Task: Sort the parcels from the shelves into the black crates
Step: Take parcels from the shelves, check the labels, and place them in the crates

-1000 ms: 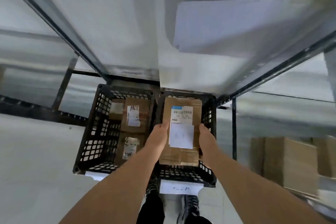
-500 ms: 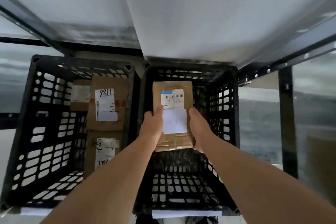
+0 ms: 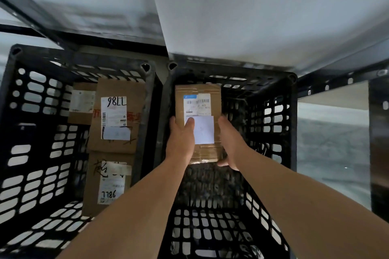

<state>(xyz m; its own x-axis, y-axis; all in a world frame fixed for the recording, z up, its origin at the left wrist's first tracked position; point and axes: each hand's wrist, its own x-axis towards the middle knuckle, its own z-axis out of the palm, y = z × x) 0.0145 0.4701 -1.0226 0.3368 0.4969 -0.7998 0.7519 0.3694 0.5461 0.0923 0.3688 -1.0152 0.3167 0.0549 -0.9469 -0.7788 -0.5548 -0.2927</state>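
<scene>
My left grip (image 3: 180,140) and right grip (image 3: 229,143) both clutch the parcel (image 3: 197,90); label (image 3: 197,104) blurry, fingers hidden underneath, crate (image 3: 271,115) roomy rightward.

Black crates: 2, side by side: left crate (image 3: 84,57) and right crate (image 3: 231,67).
Cardboard parcels: 4 in total.
In left crate: 3, namely parcel marked 98LL (image 3: 117,115), parcel marked 7786 (image 3: 107,183), and smaller parcel (image 3: 82,103) at back left, partly hidden.
At right crate: 1, the held parcel (image 3: 197,99).
Hands: 2, left hand (image 3: 181,139) and right hand (image 3: 229,141), both gripping held parcel.
Plain white slips: 2, one on held parcel, one on parcel marked 98LL.
Printed labels: 4 counted, one per parcel.
</scene>
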